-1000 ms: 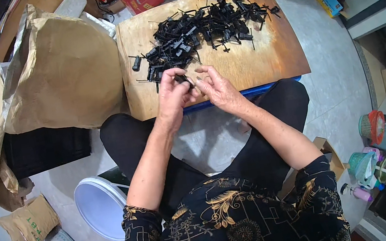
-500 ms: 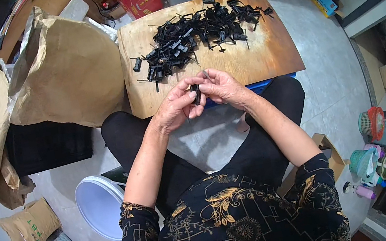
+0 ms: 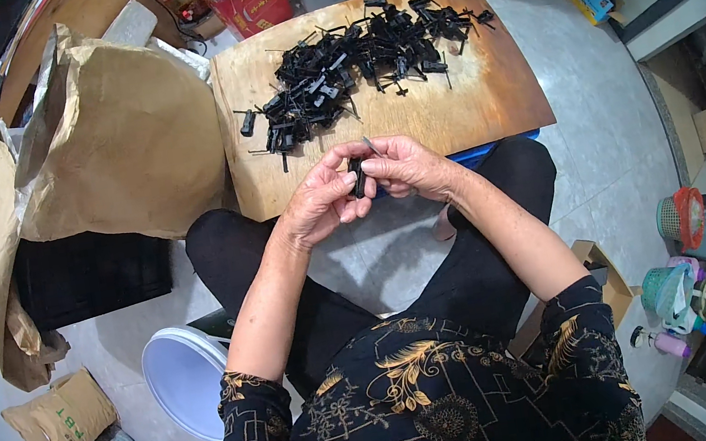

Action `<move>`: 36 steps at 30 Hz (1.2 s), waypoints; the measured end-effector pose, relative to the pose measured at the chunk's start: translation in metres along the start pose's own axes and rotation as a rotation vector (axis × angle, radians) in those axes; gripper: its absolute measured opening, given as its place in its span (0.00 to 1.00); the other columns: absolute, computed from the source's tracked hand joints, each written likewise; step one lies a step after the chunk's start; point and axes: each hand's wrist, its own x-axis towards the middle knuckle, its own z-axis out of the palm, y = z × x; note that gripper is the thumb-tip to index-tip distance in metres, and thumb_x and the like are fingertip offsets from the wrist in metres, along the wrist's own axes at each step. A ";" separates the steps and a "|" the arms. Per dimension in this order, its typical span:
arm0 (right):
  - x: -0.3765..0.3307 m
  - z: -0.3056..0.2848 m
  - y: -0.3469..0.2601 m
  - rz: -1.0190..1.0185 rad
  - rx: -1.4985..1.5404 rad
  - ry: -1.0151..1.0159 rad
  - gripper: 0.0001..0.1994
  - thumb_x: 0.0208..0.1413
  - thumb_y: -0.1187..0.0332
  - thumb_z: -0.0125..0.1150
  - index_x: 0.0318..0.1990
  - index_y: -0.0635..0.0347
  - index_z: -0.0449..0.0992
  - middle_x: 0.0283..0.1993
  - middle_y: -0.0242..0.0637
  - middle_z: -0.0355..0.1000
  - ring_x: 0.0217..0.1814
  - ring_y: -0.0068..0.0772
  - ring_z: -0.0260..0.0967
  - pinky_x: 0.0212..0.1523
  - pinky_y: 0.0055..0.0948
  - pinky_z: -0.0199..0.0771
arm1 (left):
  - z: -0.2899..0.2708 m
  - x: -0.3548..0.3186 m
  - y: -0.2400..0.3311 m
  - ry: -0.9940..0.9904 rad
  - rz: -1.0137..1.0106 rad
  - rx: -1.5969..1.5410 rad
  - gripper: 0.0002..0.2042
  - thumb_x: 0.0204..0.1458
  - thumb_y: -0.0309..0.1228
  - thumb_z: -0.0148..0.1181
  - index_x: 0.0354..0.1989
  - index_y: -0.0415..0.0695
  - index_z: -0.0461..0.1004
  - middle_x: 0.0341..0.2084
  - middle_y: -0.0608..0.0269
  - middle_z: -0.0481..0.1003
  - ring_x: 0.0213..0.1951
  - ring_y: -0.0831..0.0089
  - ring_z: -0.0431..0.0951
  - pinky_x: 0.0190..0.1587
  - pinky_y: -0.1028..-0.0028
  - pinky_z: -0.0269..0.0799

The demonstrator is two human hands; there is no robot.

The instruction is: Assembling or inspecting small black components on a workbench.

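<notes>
Just off the near edge of a wooden board (image 3: 482, 105), both of my hands meet over my lap. My left hand (image 3: 319, 200) is closed, its thumb and fingers pinching a small black plastic part (image 3: 357, 178). Against that part presses my right hand (image 3: 415, 169), also closed, with a thin grey blade-like tool (image 3: 371, 146) sticking up between its thumb and forefinger. The tool's lower end is hidden by my fingers. On the board beyond lies a heap of similar black plastic parts (image 3: 323, 90), some with thin stems.
To the left stands a large open brown paper sack (image 3: 127, 140). A white bucket (image 3: 178, 383) sits by my left leg, with several packed bags (image 3: 80, 412) farther left. An open cardboard box (image 3: 619, 290) is by my right side. Baskets (image 3: 680, 299) stand at far right.
My right-hand fingers have shifted slightly to the left along the black part, and the grey tool's tip has moved left and up. The whole view has shifted a little.
</notes>
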 end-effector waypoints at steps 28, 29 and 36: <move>0.017 0.018 0.012 -0.016 -0.083 0.314 0.20 0.63 0.61 0.39 0.59 0.60 0.56 0.18 0.22 0.55 0.14 0.11 0.48 0.12 0.14 0.45 | -0.003 0.021 -0.012 0.432 0.284 0.579 0.16 0.57 0.22 0.43 0.54 0.40 0.60 0.34 0.64 0.70 0.34 0.81 0.70 0.38 0.79 0.71; 0.018 0.018 0.013 -0.014 -0.081 0.314 0.20 0.63 0.61 0.39 0.59 0.60 0.56 0.18 0.22 0.55 0.14 0.11 0.48 0.12 0.14 0.45 | -0.002 0.021 -0.012 0.433 0.282 0.577 0.16 0.57 0.22 0.43 0.54 0.40 0.60 0.34 0.64 0.70 0.34 0.81 0.70 0.38 0.79 0.71; 0.024 0.017 0.016 -0.024 0.006 0.316 0.17 0.63 0.63 0.39 0.57 0.58 0.58 0.17 0.21 0.54 0.14 0.11 0.46 0.11 0.14 0.46 | -0.008 0.023 -0.017 0.475 0.347 0.622 0.15 0.56 0.21 0.44 0.53 0.39 0.62 0.39 0.62 0.70 0.37 0.79 0.71 0.40 0.79 0.70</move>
